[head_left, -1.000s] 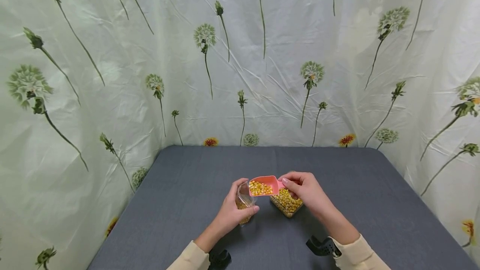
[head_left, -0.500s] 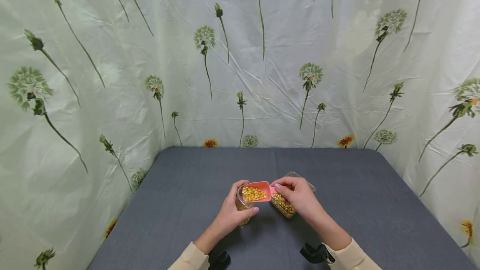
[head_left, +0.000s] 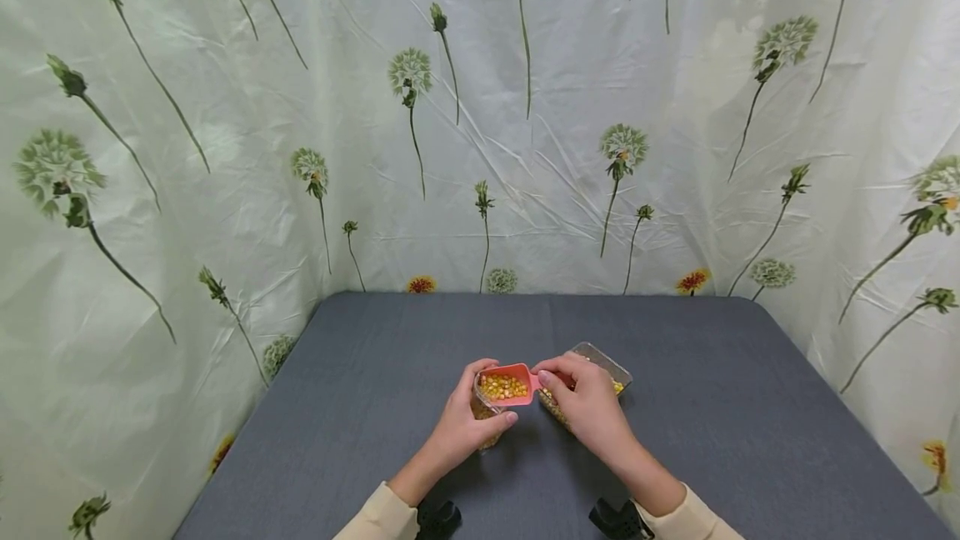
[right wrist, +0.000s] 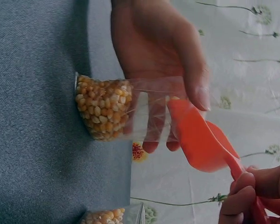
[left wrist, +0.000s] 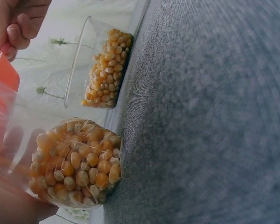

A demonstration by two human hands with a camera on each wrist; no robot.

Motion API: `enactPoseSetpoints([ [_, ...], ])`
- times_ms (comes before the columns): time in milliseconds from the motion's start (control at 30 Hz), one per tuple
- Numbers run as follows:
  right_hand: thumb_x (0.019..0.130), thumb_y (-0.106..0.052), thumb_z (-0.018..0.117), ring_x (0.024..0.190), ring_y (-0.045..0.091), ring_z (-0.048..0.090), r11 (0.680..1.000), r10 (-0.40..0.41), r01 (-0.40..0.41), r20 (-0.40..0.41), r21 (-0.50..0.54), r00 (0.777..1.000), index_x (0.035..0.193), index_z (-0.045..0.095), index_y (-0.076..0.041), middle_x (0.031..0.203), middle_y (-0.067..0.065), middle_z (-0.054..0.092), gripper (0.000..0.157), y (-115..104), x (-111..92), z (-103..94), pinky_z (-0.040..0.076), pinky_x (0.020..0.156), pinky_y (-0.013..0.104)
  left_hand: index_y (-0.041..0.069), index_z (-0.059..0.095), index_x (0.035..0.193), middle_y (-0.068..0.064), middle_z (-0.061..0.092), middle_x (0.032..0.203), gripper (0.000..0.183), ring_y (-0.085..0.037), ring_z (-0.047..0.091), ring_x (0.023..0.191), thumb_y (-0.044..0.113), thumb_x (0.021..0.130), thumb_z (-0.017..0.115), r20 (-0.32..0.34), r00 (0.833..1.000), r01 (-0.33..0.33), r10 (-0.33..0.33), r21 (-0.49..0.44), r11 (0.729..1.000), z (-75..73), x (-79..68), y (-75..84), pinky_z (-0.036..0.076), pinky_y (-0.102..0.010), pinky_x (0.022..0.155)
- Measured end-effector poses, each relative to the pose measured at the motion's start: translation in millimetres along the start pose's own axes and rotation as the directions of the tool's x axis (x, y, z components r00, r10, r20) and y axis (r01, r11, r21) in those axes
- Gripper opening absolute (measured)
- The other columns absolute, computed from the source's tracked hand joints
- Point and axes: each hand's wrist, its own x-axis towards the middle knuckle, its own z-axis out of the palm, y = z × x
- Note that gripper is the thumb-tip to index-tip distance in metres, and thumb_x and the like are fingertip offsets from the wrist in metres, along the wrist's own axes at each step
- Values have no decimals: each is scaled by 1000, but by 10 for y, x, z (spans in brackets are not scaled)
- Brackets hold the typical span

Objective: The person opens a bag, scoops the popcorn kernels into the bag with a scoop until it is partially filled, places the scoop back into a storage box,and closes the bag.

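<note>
My left hand [head_left: 456,427] holds a clear plastic bag [right wrist: 105,109] by its upper part, thumb on one side and fingers on the other. Corn kernels fill the lower part of the bag, whose base looks close to the table. With thumb and fingers, my right hand [head_left: 588,408] pinches the handle of a pink-red scoop [head_left: 522,372]. Kernels lie in the scoop, and its tip is inside the bag's mouth. Behind my right hand stands a clear rectangular container [head_left: 602,362] with more corn kernels, partly hidden in the head view.
A dark grey cloth covers the table [head_left: 405,332]. Behind it and along the sides hangs a pale curtain [head_left: 555,190] printed with dandelions. Each wrist carries a black strap mount, the right one [head_left: 618,517] near the front of the table.
My right hand has moved left and slightly down, bringing the loaded scoop from beside the bag into its mouth. More of the container shows now. My left hand stays in place.
</note>
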Motion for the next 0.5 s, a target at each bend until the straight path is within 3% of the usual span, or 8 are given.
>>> enactPoseSetpoints([
  [100,90,-9,76,65,8,49,993,-110,107,-45,-48,993,94,78,-20,78,-14,57,12,-26,-35,30,43,56,26,17,37,147,-4,57,129,78,-22,61,111,20,85,83,-9,1000,-5,5,14,1000,-6,-5,-1,52,-30,89],
  [200,86,-4,79,64,4,47,962,-264,257,-77,-97,961,94,78,-17,79,-15,54,15,-35,-59,61,42,55,23,15,37,147,-3,58,128,77,-22,60,112,19,85,82,-18,1000,-13,14,34,999,-11,-12,-8,51,-31,90],
  [400,80,5,81,66,3,48,820,-559,540,-63,-189,827,100,75,-11,85,-7,53,25,-24,-64,104,44,59,16,22,39,145,0,56,131,75,-21,57,115,22,84,84,-42,999,-27,30,64,998,-24,-15,-9,49,-34,94],
  [500,79,7,80,67,6,49,775,-616,596,-40,-208,787,102,75,-10,87,-3,54,30,-26,-58,108,46,60,16,24,40,144,-1,55,132,74,-22,56,116,21,84,84,-50,998,-46,50,67,997,-29,-8,-1,49,-35,94],
])
